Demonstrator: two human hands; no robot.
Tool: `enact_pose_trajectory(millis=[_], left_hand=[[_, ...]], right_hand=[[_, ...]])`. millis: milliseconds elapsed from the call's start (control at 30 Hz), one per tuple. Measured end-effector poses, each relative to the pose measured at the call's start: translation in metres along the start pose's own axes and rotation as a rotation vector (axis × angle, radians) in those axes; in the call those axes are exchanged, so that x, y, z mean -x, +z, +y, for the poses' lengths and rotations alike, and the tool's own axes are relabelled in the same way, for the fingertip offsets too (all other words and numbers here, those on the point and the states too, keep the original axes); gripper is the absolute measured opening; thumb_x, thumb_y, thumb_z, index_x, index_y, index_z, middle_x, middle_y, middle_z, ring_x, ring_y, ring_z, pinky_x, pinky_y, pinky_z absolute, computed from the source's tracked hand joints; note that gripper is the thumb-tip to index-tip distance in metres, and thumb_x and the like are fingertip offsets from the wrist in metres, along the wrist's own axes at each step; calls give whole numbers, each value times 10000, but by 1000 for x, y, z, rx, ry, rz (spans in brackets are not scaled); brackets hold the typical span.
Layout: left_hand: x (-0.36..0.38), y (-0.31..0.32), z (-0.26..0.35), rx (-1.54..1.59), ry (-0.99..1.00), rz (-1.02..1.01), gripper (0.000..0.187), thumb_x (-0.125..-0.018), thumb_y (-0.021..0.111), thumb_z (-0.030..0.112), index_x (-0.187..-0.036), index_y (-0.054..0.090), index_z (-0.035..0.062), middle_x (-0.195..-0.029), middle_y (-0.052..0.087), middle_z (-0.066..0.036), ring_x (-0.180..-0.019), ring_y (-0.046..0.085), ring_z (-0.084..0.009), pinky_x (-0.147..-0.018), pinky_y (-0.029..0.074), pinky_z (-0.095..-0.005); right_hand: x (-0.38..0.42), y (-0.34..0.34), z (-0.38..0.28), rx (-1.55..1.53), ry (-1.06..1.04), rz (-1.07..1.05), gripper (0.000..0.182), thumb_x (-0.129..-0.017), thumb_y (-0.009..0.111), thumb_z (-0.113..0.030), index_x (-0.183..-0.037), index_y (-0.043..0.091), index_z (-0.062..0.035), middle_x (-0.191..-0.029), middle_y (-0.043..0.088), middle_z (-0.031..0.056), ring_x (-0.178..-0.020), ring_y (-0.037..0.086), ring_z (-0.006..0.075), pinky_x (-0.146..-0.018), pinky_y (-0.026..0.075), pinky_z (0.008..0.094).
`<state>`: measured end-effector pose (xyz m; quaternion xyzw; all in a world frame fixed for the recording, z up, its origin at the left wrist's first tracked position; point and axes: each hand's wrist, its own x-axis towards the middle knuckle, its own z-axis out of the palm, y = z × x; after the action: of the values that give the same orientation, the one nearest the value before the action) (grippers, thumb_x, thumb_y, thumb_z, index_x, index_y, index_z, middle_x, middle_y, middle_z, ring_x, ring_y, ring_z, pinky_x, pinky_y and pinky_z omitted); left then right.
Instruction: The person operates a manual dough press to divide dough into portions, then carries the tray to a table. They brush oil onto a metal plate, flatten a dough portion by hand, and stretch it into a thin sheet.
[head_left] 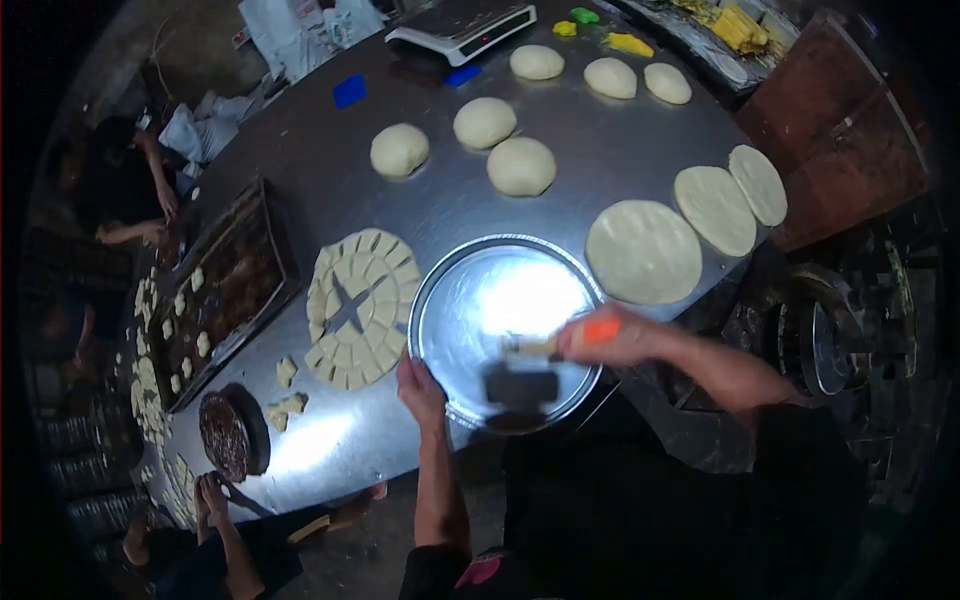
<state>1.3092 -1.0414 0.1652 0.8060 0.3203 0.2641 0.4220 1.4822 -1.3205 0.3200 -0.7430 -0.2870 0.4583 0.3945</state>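
Note:
A shiny round metal pan (455, 310) sits at the table's front edge, tilt hard to judge. My left hand (422, 392) is closed on its left rim. Over the pan's inside, my right hand (605, 338) grips a brush (530, 347), its pale end pointing left and an orange part showing at the hand; motion blurs it. A dark shadow falls on the pan below. Left of the pan lies a flat dough round (385, 340) cut into many pieces. A flattened dough disc (643, 252) lies just right of the pan.
Several dough balls (521, 166) rest farther back, near a scale (462, 35). Two more flat discs (715, 211) lie at right. A dark tray (235, 285), a brown-coated round pan (228, 435) and small dough bits occupy the left, where other people's hands (210, 495) work.

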Motion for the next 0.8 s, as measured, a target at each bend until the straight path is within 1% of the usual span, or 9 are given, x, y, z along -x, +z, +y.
enact_pose_trajectory(millis=[100, 167, 233, 267, 400, 600, 667, 733, 800], left_hand=[[-5, 9, 7, -215, 105, 128, 322, -921, 511, 63, -1222, 567, -34, -1160, 603, -214, -1051, 582, -333, -937, 436, -393], [-11, 26, 68, -236, 164, 171, 310, -886, 521, 33, -1182, 591, -27, -1157, 601, -222, -1078, 559, -366, -965, 414, -426], [-22, 64, 107, -87, 283, -192, 301, -859, 555, 20, -1153, 602, -20, -1172, 597, -219, -1083, 559, -369, -958, 423, -430], [-32, 94, 128, -127, 544, -247, 282, -842, 574, 18, -1119, 613, -20, -1158, 606, -223, -1075, 565, -381, -939, 443, -435], [-48, 220, 178, -12, 566, -551, 308, -824, 612, 54, -1126, 620, -8, -1187, 597, -235, -1094, 561, -387, -962, 449, -434], [-62, 328, 206, -237, 426, -841, 283, -810, 630, 130, -1052, 608, -14, -1095, 613, -219, -1051, 562, -387, -952, 437, -454], [-61, 322, 224, -408, 362, -981, 251, -800, 636, 129, -1009, 604, -8, -1058, 617, -203, -1026, 569, -380, -949, 433, -457], [-66, 296, 240, -346, 668, -1061, 221, -782, 650, 138, -942, 581, 3, -997, 612, -177, -965, 573, -368, -923, 439, -460], [-67, 296, 219, -255, 777, -978, 288, -771, 664, 177, -989, 586, 5, -937, 623, -159, -925, 589, -307, -839, 457, -393]], right_hand=[[-34, -111, 57, 144, -520, 754, 100, -851, 657, -123, -934, 660, -68, -876, 680, 55, -780, 635, 170, -725, 500, 308], [-65, -178, 90, 363, -430, 1001, 148, -832, 646, -86, -979, 652, -71, -992, 680, 91, -889, 661, 255, -782, 509, 350], [-98, -222, 133, 502, -433, 1001, 212, -824, 630, -73, -1035, 639, -84, -1051, 663, 114, -963, 635, 298, -829, 500, 381], [-113, -239, 153, 641, -451, 981, 278, -815, 615, -59, -1090, 627, -98, -1109, 646, 138, -1036, 610, 340, -876, 491, 411], [-129, -239, 181, 961, -378, 975, 401, -804, 587, -55, -1201, 580, -115, -1176, 611, 164, -1111, 562, 358, -948, 456, 433], [-21, -207, 157, 436, 442, 486, 417, -786, 642, -226, -1143, 598, -14, -1132, 624, 206, -1103, 580, 344, -921, 464, 432], [-12, -200, 157, 477, 465, 386, 368, -788, 671, -256, -1072, 630, -25, -1069, 642, 174, -1028, 611, 321, -870, 484, 411], [3, -202, 148, 527, 474, 287, 329, -790, 700, -286, -1000, 662, -35, -1006, 660, 142, -954, 642, 298, -820, 504, 391], [35, -209, 138, 293, 1, 305, 318, -751, 749, -288, -905, 675, -21, -951, 656, 125, -905, 642, 251, -781, 503, 347]])
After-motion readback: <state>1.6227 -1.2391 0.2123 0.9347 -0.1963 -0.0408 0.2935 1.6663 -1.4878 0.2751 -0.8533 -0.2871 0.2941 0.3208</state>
